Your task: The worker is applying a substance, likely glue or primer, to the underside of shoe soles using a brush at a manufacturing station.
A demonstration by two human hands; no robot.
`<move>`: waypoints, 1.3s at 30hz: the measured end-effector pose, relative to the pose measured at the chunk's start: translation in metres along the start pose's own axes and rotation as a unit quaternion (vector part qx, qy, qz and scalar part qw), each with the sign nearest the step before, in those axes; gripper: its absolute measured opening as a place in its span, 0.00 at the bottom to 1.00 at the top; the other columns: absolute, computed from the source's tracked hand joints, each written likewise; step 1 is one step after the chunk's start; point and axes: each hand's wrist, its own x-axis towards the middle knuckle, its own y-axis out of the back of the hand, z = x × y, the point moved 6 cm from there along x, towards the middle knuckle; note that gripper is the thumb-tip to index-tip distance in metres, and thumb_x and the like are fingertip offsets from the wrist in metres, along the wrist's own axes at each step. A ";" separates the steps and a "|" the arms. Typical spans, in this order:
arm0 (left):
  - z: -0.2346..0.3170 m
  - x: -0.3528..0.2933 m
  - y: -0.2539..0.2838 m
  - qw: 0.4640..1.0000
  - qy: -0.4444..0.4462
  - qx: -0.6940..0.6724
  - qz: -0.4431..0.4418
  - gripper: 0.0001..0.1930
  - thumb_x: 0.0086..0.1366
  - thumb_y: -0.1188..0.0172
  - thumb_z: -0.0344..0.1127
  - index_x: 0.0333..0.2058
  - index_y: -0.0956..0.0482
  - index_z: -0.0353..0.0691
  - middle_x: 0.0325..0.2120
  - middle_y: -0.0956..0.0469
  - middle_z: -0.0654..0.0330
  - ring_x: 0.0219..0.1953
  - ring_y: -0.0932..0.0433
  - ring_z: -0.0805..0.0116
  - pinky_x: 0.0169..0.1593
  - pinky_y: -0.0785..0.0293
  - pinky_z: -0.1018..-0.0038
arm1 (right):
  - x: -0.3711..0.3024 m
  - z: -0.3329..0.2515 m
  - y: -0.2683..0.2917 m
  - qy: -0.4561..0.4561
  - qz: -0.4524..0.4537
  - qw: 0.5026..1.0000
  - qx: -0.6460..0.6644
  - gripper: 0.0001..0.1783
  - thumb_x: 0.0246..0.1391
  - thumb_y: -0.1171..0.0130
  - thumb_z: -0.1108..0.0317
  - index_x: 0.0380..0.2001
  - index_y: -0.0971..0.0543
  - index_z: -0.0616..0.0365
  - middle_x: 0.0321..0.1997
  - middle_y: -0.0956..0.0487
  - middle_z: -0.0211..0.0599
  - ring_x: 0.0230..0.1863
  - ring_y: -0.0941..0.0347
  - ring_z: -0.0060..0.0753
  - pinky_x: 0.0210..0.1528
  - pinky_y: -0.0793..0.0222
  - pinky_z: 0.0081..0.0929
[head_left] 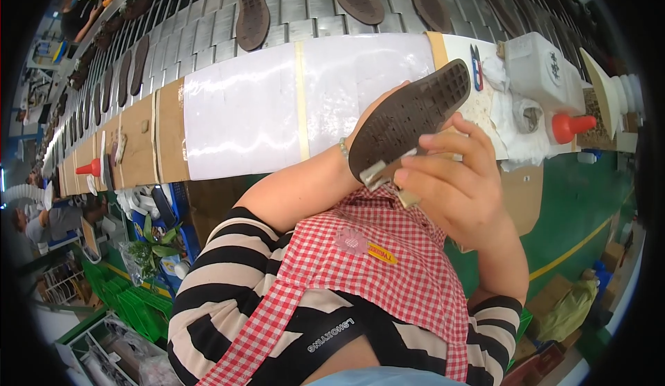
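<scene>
My left hand [370, 107] is wrapped round a dark brown shoe sole [409, 119] from behind. The sole is tilted, its gridded tread turned toward me, and it hides most of those fingers. In my right hand [457, 178] is a small tool [377, 175] with a shiny metal end and a pale part showing below the fingers [409, 199]. Its exact kind is hard to make out. The metal end is at the sole's lower edge; whether it touches, I cannot tell. Both hands are over the near edge of the white-covered worktop [242, 123].
Beyond the worktop runs a slatted metal conveyor [291, 12] carrying several brown soles [253, 15]. To the right are thread snips [476, 67], a white plastic jug [544, 71], crumpled white cloth [519, 119] and a red nozzle [573, 128]. Green crates [138, 310] stand at lower left.
</scene>
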 end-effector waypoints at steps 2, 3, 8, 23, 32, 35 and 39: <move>-0.001 -0.001 -0.001 0.985 0.050 -0.032 -0.164 0.27 0.78 0.63 0.50 0.63 0.33 0.36 0.56 0.26 0.43 0.57 0.25 0.50 0.56 0.21 0.58 | 0.007 -0.001 0.001 -0.014 0.047 0.999 -0.017 0.12 0.45 0.35 0.65 0.37 0.14 0.46 0.42 0.17 0.24 0.53 0.24 0.33 0.66 0.38 0.50; -0.003 -0.003 -0.007 0.984 0.052 -0.033 -0.164 0.27 0.78 0.63 0.50 0.63 0.33 0.36 0.56 0.26 0.43 0.57 0.25 0.50 0.56 0.21 0.58 | 0.006 0.000 0.001 -0.016 0.047 0.999 -0.018 0.12 0.45 0.35 0.65 0.37 0.14 0.46 0.42 0.17 0.24 0.53 0.24 0.33 0.66 0.38 0.50; -0.002 -0.008 -0.020 0.999 0.022 0.028 -0.032 0.28 0.78 0.62 0.51 0.64 0.34 0.36 0.55 0.25 0.44 0.55 0.23 0.50 0.56 0.21 0.58 | -0.007 -0.003 0.004 0.002 -0.030 0.999 -0.022 0.12 0.45 0.34 0.65 0.37 0.14 0.46 0.42 0.17 0.24 0.54 0.24 0.34 0.66 0.38 0.50; 0.007 -0.010 -0.034 0.990 -0.074 0.073 -0.094 0.27 0.77 0.59 0.49 0.65 0.34 0.37 0.67 0.38 0.50 0.69 0.40 0.48 0.67 0.38 0.39 | -0.019 0.006 0.034 -0.095 0.059 0.992 -0.060 0.22 0.35 0.27 0.68 0.41 0.16 0.53 0.42 0.18 0.29 0.51 0.23 0.41 0.65 0.38 0.54; 0.020 -0.014 -0.053 0.913 -0.191 0.287 -0.216 0.27 0.71 0.47 0.28 0.67 0.39 0.42 0.71 0.45 0.57 0.75 0.52 0.55 0.76 0.50 0.52 | -0.034 0.014 -0.010 -0.251 0.130 0.948 0.145 0.25 0.36 0.22 0.70 0.41 0.19 0.62 0.37 0.19 0.40 0.39 0.24 0.41 0.41 0.28 0.32; 0.020 -0.018 -0.056 0.903 -0.204 0.322 -0.201 0.27 0.72 0.48 0.30 0.68 0.40 0.41 0.71 0.44 0.55 0.75 0.51 0.55 0.76 0.50 0.53 | -0.039 0.024 0.004 -0.277 0.168 0.943 0.073 0.25 0.36 0.22 0.70 0.40 0.19 0.61 0.37 0.20 0.38 0.39 0.24 0.42 0.42 0.28 0.34; 0.016 -0.014 -0.059 0.932 -0.186 0.251 -0.184 0.27 0.72 0.49 0.31 0.68 0.41 0.40 0.70 0.44 0.54 0.74 0.50 0.55 0.75 0.48 0.54 | -0.032 0.014 0.001 -0.217 0.151 0.956 0.122 0.24 0.36 0.23 0.71 0.40 0.19 0.61 0.35 0.20 0.37 0.39 0.24 0.43 0.45 0.30 0.36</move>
